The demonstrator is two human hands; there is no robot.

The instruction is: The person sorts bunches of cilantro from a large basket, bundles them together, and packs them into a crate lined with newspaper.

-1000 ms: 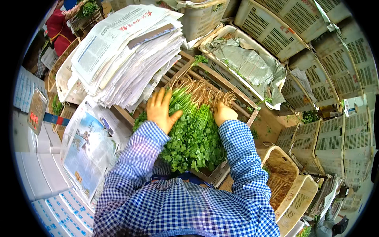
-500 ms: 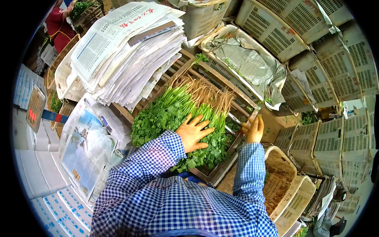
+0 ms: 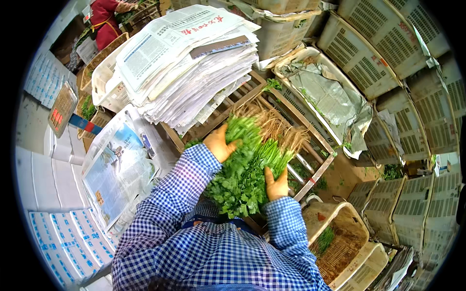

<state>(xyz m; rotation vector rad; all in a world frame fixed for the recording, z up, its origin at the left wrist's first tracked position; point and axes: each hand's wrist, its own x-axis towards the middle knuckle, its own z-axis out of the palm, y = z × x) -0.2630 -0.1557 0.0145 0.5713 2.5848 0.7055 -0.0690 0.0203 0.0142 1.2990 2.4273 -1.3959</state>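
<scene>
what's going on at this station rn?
A person in checked sleeves has both hands on a bunch of greens: left hand at its left side, right hand at its right. The leaves face the person, the brown roots point away. It's all over a slatted rack, with a newspaper stack beyond to the left. Grip firmness isn't clear.

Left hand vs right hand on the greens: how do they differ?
The left hand sits farther up the picture, at the left side of the greens; the right hand is lower, at their right side.
The left thumb points right across the greens; the right thumb points up.
Shared: both touch the greens and emerge from checked sleeves.
</scene>
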